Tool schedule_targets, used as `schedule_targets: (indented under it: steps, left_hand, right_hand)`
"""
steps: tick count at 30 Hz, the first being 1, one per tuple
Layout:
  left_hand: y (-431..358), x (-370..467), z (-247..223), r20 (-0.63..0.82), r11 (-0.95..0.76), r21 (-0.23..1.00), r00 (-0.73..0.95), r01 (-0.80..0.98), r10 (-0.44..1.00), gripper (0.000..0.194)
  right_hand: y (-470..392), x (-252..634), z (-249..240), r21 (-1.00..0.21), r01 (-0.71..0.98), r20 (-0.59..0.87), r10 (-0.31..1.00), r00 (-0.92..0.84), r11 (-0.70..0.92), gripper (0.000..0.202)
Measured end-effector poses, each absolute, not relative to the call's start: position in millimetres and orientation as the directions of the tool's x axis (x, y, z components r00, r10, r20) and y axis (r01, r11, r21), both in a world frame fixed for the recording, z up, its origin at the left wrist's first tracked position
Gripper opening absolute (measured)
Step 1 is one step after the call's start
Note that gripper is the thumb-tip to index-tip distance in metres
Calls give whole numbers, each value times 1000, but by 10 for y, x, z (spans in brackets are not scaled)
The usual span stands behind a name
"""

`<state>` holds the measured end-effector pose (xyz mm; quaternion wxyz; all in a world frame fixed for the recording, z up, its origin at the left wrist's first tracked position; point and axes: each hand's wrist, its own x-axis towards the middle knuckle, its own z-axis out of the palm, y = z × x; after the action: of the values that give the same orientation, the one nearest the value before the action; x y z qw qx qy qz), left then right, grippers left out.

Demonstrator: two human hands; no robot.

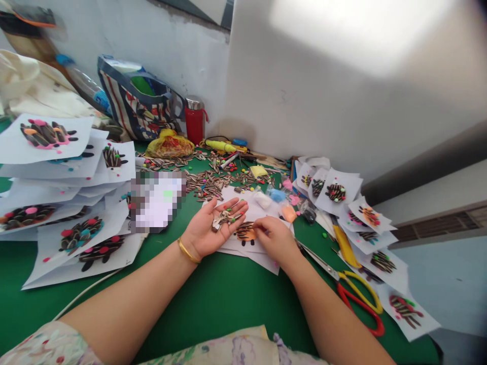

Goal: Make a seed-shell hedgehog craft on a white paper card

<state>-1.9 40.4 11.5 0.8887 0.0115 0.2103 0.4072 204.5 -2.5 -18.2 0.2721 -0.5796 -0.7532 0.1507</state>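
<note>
The person's left hand (209, 225) lay palm up above the work, its forearm reaching in from the lower left, a smooth gold-coloured bangle (187, 251) around the wrist. Its fingers were extended and only slightly curled, so the grip was loose and wide; a small pile of striped seeds (221, 221) with a few green beads rested in the palm. The right hand (277, 242) was turned palm down, fingers bent and thumb drawn in close to the forefinger; whether a seed sat in that pinch could not be told.

Between the hands, on overlapping sheets of smooth white paper (269, 261), was the orange shape (250, 234), rounded, ridged with dark slender seeds and with two small black ovals at its lower edge. Beyond it, a rough scatter of pointed seeds (209, 182) covered the green tabletop (228, 304). Metal-bladed scissors (338, 275) with looped red and yellow handles lay near the right forearm.
</note>
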Motion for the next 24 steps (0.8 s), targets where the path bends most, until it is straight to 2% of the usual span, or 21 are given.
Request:
schedule_targets:
  steps: [4,14,17,24]
  left_hand:
    - [399,-13,132,-377,667,198,572,-718,728,45]
    - [401,-9,105,-359,676,202,589,-709,724,46]
    - [400,-8,107,-362,677,204,589,-707,723,48]
    - [394,-2,111,-362,677,198,589,-709,722,48]
  right_hand:
    - [-20,2032,-185,-501,814,236,951,-199,295,15]
    - [10,1981,-155,-298,897,204,940,-273,325,14]
    - [11,1976,-168,-289,897,220,935,-277,333,15]
    - [-52,2034,-42,-354,841,316,899,-303,408,15]
